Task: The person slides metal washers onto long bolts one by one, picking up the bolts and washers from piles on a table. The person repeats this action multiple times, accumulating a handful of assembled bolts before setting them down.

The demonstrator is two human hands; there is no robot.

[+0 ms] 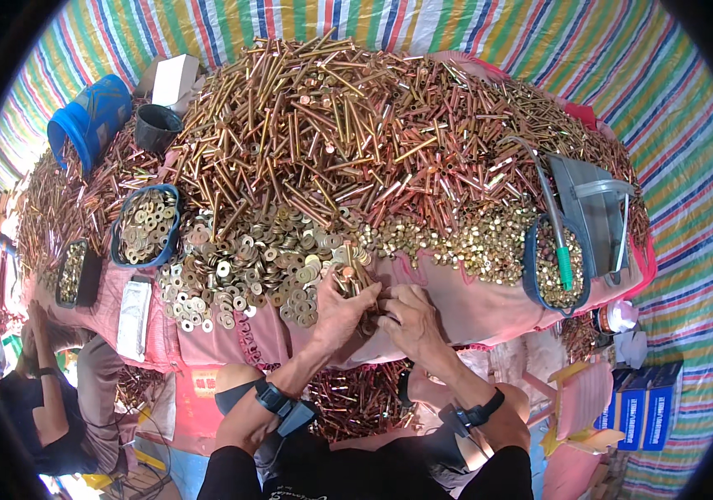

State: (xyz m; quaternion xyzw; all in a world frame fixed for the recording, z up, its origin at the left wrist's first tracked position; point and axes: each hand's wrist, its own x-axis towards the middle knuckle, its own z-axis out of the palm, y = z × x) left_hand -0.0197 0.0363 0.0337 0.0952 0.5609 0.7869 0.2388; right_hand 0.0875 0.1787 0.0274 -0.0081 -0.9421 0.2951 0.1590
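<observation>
Gathering a small bunch of bolts (349,273) between the two hands, the person works at the near edge of the washer pile (244,258), above the pink cloth (473,310). The step in hand looks like fingertip work on the bunch's near end; a next move calls for a steady left hold and careful right fingers.

The left hand (346,310) has its grip closed around the bolts, their ends sticking up past the thumb. The right hand (412,320) comes in just beside it, knuckles up and fingers bent, its grip nearly closed; whether it pinches anything cannot be told. Both forearms slant inward from the lower edge, elbows apart.

To the right of the washers lie nuts (465,242), and behind both rises a big heap of metal rods (331,133). A blue tub (168,257) of washers stands left, a blue-rimmed tray (532,271) right.
</observation>
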